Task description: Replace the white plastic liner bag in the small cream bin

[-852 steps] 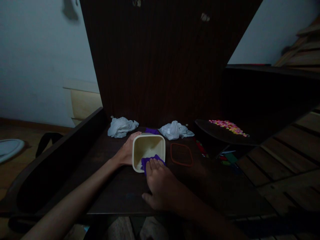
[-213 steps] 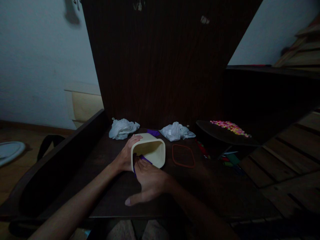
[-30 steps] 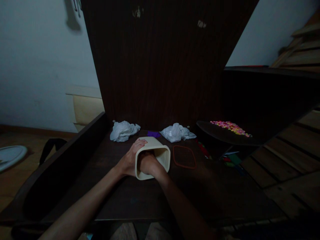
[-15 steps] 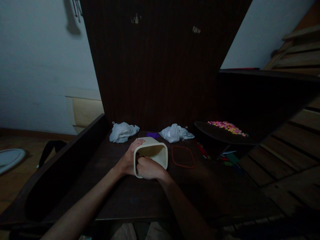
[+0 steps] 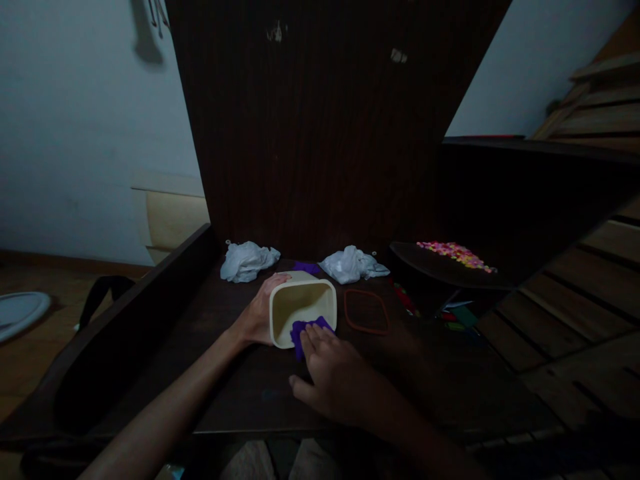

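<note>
A cream plastic container [image 5: 303, 285] lies on its side on the dark table, its open mouth turned toward me. My left hand [image 5: 259, 310] is wrapped around its left side. With fingers laid over a purple cloth [image 5: 301, 341], my right hand [image 5: 327, 377] presses it at the lower right rim of the mouth; the thumb stands apart. Part of the cloth is hidden under the fingers. Behind the container lies another purple piece [image 5: 306, 267]. To its right is a flat reddish-orange ring [image 5: 367, 331] with rounded corners.
Crumpled whitish plastic bags, one left [image 5: 247, 261] and one right [image 5: 353, 265], lie against the tall dark back panel [image 5: 320, 147]. On the right, a low curved shelf [image 5: 430, 268] carries small pink and yellow pieces [image 5: 457, 255]. A raised side board [image 5: 135, 320] borders the left.
My right hand has come out of the container and now shows the purple cloth at the lower rim. My left hand still grips the container, which has barely shifted.
</note>
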`<act>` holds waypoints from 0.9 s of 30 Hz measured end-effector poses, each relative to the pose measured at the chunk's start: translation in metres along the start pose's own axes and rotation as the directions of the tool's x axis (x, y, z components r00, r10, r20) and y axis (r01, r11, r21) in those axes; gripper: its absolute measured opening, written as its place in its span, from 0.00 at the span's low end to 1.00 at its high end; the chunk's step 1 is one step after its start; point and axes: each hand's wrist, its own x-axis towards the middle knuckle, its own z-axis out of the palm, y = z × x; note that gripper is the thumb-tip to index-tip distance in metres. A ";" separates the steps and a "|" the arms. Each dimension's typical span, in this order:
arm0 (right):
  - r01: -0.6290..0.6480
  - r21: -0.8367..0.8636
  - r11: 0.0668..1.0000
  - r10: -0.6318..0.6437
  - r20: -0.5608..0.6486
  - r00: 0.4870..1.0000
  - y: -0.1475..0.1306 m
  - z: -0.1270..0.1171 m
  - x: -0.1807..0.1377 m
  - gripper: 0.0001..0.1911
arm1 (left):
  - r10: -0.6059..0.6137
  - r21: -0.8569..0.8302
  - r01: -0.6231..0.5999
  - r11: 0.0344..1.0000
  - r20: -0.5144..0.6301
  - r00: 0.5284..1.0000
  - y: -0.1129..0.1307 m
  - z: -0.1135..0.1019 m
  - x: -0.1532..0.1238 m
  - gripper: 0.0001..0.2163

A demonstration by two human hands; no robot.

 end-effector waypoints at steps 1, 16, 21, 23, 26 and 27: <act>-0.039 0.000 0.999 0.039 0.035 0.999 0.002 -0.003 0.002 0.43 | 0.006 0.001 -0.006 1.000 0.005 1.000 0.000 0.000 0.000 0.57; 0.094 -0.203 0.975 0.010 0.458 0.889 0.016 -0.015 0.102 0.61 | 0.043 -0.005 -0.043 0.999 0.014 0.999 0.005 0.002 0.001 0.57; 0.060 -0.093 0.994 -0.015 0.421 0.907 0.015 -0.012 0.111 0.57 | 0.029 0.007 -0.029 1.000 0.014 0.999 0.003 0.003 -0.001 0.56; 0.081 -0.065 0.995 -0.039 0.493 0.869 0.011 -0.013 0.111 0.49 | 0.025 0.005 -0.025 1.000 0.010 1.000 0.003 0.003 -0.002 0.57; 0.130 -0.007 0.991 -0.111 0.474 0.874 0.006 -0.015 0.105 0.50 | 0.012 0.001 -0.012 1.000 0.005 1.000 0.002 0.002 -0.003 0.58; 0.156 0.015 0.988 -0.147 0.431 0.890 0.004 -0.016 0.102 0.52 | 0.010 -0.002 -0.010 1.000 0.004 1.000 0.002 0.002 -0.003 0.58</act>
